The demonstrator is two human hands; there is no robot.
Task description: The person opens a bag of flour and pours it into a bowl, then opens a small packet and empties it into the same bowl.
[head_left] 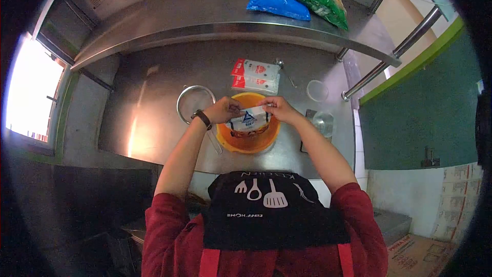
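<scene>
A white flour bag point(249, 121) with a blue triangle print sits in the mouth of an orange bowl point(224, 143) on the steel table. My left hand point(225, 109), with a dark wristband, pinches the bag's top edge on the left. On the right side of that same edge, the fingers of my right hand point(279, 107) are closed. The bag's lower part is down in the bowl, and its contents cannot be seen. Just left of the bowl lies a round wire sieve point(180, 103), its handle pointing toward me.
Red-and-white packets point(256, 76) lie behind the bowl, beside a small metal spoon point(291, 80). Farther right are a clear round tub point(317, 91) and a clear container point(323, 123) on a dark flat object point(306, 143). An overhead shelf point(205, 30) carries blue point(279, 5) and green point(322, 2) bags.
</scene>
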